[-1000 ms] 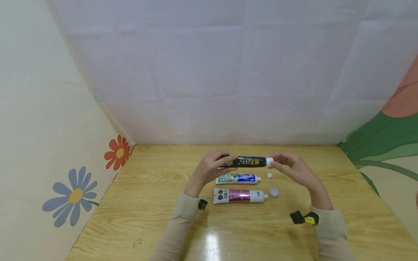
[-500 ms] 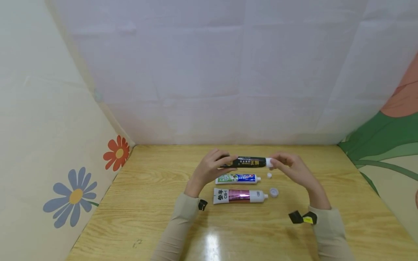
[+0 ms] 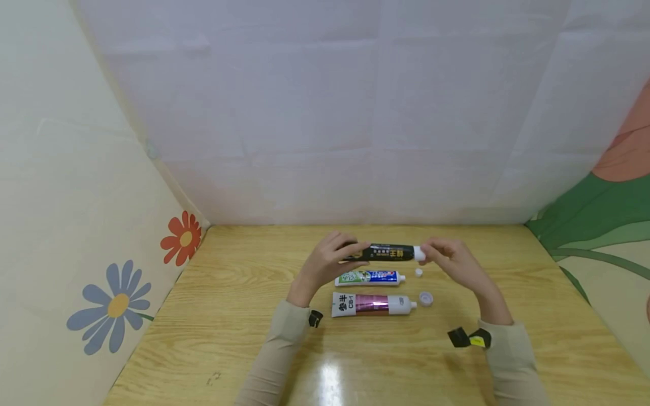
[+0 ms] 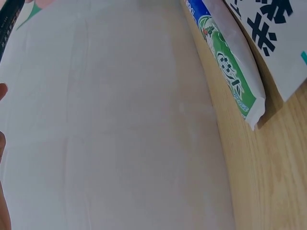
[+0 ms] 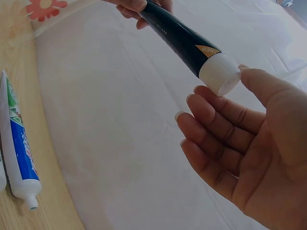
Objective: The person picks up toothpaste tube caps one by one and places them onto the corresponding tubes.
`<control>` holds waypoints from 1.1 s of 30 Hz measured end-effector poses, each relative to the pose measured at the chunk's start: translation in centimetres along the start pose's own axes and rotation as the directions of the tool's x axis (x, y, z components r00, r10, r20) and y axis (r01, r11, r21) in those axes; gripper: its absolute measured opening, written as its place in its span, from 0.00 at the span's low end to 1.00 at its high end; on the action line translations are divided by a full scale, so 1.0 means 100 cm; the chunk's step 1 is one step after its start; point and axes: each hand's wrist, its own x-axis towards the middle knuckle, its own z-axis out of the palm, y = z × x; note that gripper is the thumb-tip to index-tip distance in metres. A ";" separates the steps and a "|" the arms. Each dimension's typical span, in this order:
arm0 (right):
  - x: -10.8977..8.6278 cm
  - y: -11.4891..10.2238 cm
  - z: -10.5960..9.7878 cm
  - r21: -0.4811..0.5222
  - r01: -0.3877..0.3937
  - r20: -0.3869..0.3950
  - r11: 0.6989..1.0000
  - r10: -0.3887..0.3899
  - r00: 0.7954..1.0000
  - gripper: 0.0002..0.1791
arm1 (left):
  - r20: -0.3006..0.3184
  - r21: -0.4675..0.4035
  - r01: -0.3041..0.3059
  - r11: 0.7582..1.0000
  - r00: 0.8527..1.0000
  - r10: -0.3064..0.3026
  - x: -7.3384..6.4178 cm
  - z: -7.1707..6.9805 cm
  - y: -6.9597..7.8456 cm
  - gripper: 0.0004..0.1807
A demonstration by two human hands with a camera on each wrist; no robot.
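Observation:
My left hand (image 3: 327, 262) grips a black toothpaste tube (image 3: 390, 252) near its tail and holds it level above the table. At the tube's right end is a white cap (image 5: 217, 74), pinched between the thumb and index finger of my right hand (image 3: 459, 265). In the right wrist view the other fingers (image 5: 206, 148) of that hand are loosely bent beside the cap. Only small parts of the left fingers and the black tube (image 4: 8, 21) show at the edge of the left wrist view.
A blue and green toothpaste tube (image 3: 369, 278) lies uncapped on the wooden table (image 3: 228, 338), with a small white cap (image 3: 418, 273) beside its nozzle. Nearer lies a white and pink tube (image 3: 373, 304), also uncapped, and a wider white cap (image 3: 426, 299). A white backdrop (image 3: 325, 141) stands behind.
The right thumb and fingers have shifted slightly about the white cap. The left hand and the black tube have stayed almost still.

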 end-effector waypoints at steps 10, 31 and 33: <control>0.001 0.002 0.001 -0.004 0.019 0.001 1.000 -0.019 1.000 0.16 | 0.010 0.011 0.001 1.000 1.000 -0.001 0.001 0.001 0.001 0.24; 0.000 0.003 0.003 0.067 0.025 0.027 0.997 -0.026 0.999 0.22 | -0.006 0.004 -0.005 1.000 1.000 0.005 0.002 -0.001 0.003 0.24; -0.001 0.004 0.002 0.056 0.025 0.025 0.998 -0.027 0.999 0.23 | -0.007 0.001 -0.003 1.000 1.000 0.003 0.002 -0.001 0.003 0.24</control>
